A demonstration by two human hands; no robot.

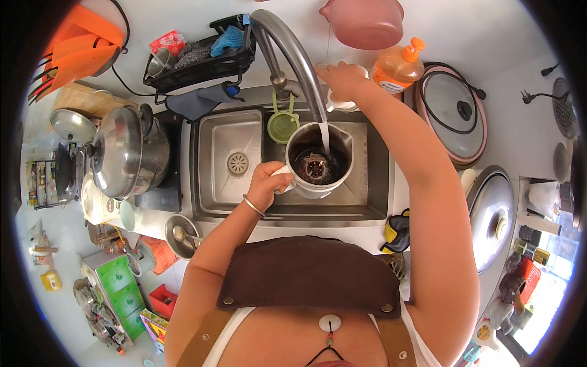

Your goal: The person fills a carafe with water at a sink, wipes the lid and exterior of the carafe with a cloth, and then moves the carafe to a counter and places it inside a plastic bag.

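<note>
My left hand (pixel 269 181) is closed round the handle of a white jug (pixel 315 191) with a steel inside, held over the right part of the sink. Dark liquid and a metal piece show inside it, and brownish bits cling round the piece. Water (pixel 325 138) runs into the jug from the curved metal tap (pixel 298 48). Behind the sink, my right hand (pixel 342 81) reaches over a white object (pixel 340 105) beside the orange pump bottle (pixel 396 66). Its fingers bend over the object, and the hand hides most of its shape.
The steel sink (pixel 229 137) has a drain at left. A green strainer (pixel 283 126) hangs under the tap. At left stands a lidded steamer pot (pixel 125 153); a black rack (pixel 202 67) with scrubbers sits behind. Glass lids (pixel 451 104) lean at right, near a steel lid (pixel 491 217).
</note>
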